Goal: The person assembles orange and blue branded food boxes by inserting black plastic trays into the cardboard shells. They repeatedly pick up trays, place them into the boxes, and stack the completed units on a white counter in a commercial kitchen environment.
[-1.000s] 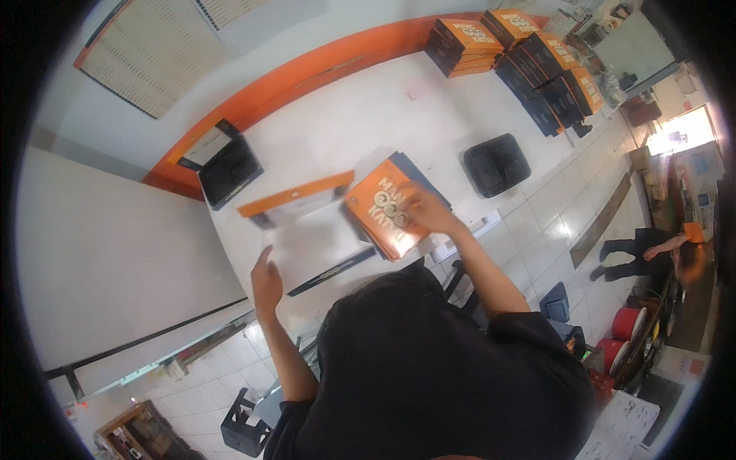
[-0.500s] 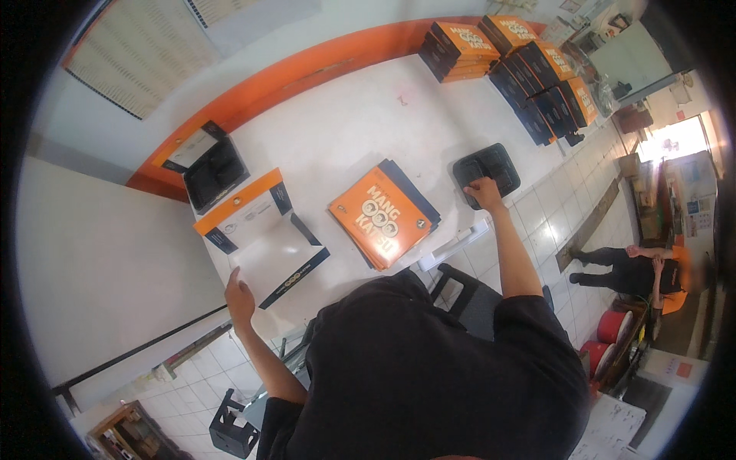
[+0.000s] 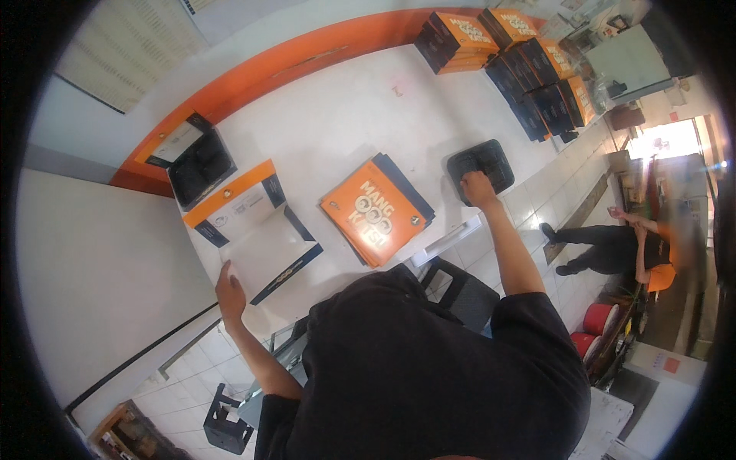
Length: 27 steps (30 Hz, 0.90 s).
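At the left, an opened cardboard box point(image 3: 268, 230), white inside with orange and dark blue flaps, lies on the white table. My left hand point(image 3: 230, 295) is at its near left corner, fingers stretched out and apart from the thumb. Over to the right, my right hand point(image 3: 477, 188) has its fingers bent down onto the near left part of a black compartment tray point(image 3: 500, 165). The fingertips are hidden, but they seem to pinch the tray. Between my hands lies a stack of flat orange and dark blue box blanks point(image 3: 376, 211).
Behind the opened box stands another box point(image 3: 178, 146) with a black tray inside. Folded orange and black boxes point(image 3: 529, 73) are piled at the table's far right. Black stools point(image 3: 458, 295) stand by the near edge. Another person point(image 3: 613, 249) stands on the tiled floor at right.
The whole view has shifted slightly. My left hand stays by the opened box and my right hand remains at the tray, its fingers bent further in. The other person's legs and arms have moved.
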{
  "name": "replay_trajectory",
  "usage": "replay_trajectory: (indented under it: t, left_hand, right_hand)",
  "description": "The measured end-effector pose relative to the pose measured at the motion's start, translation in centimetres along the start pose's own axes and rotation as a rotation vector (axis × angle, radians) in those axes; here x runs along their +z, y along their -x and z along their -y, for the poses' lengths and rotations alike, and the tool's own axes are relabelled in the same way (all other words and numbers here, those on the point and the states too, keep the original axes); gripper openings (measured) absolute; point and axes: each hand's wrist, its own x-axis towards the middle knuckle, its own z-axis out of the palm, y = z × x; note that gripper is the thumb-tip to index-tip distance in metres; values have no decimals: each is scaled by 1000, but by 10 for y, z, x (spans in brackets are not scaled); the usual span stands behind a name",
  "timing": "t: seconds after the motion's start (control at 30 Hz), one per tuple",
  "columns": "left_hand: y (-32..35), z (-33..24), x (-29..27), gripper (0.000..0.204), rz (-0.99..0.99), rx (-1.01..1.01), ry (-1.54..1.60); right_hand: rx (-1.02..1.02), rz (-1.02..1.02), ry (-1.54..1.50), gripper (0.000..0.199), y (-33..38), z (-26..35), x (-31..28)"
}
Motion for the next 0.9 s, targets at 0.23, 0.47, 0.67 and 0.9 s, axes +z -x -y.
replay_trajectory:
  t: [0.23, 0.47, 0.67, 0.9]
  left_hand:
    - [3, 9, 5, 43, 40, -20, 60]
    - [3, 19, 6, 43, 23, 44, 81]
    - [3, 25, 4, 43, 48, 17, 70]
    - [-3, 32, 7, 43, 47, 7, 51]
  right_hand:
    - [16, -51, 76, 23, -6, -1, 2]
    - [105, -71, 21, 22, -18, 26, -7]
    - [-19, -107, 0, 21, -20, 4, 3]
    - [56, -83, 65, 19, -20, 9, 1]
